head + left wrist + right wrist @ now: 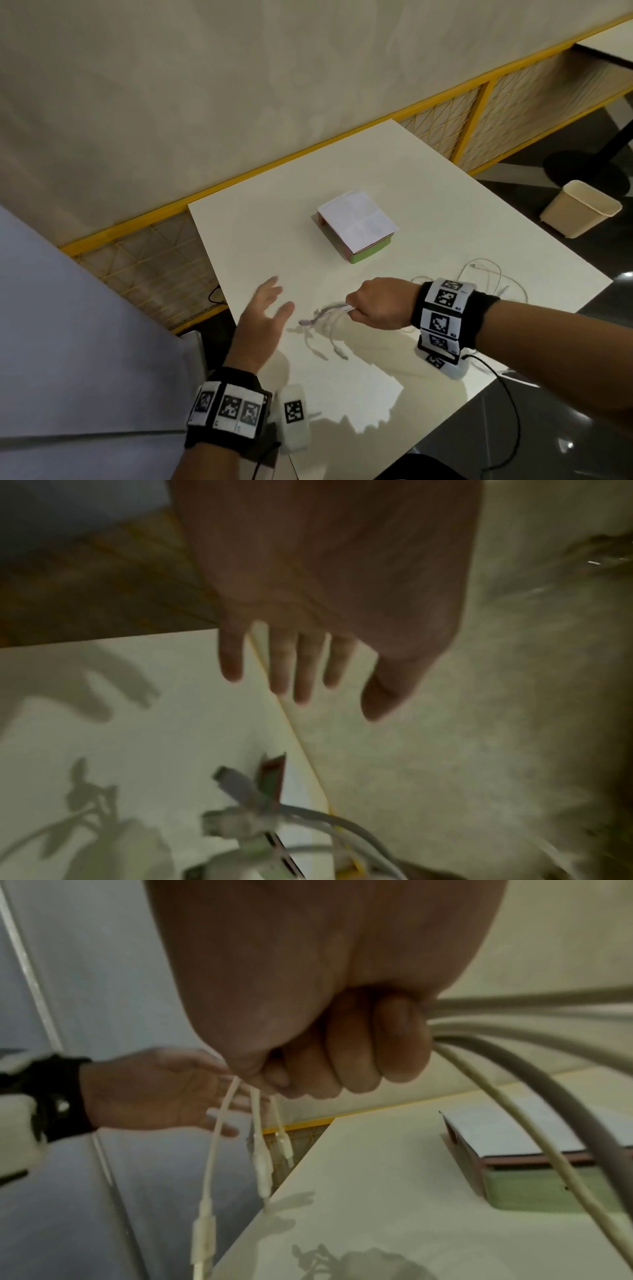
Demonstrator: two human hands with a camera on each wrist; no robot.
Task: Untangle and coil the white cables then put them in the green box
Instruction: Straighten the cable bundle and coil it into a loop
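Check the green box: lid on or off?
On. A white lid fully covers the green box; its inside is hidden.

The head view looks forward and down from above at the whole counter (428, 212), both hands and the wall behind. The left wrist view sits close under the left hand (325, 588), facing along its fingers toward the counter edge. The right wrist view sits equally close under the right hand (308, 1015), facing across the counter. All 3 views share the green box (371, 255) and the cable plugs.
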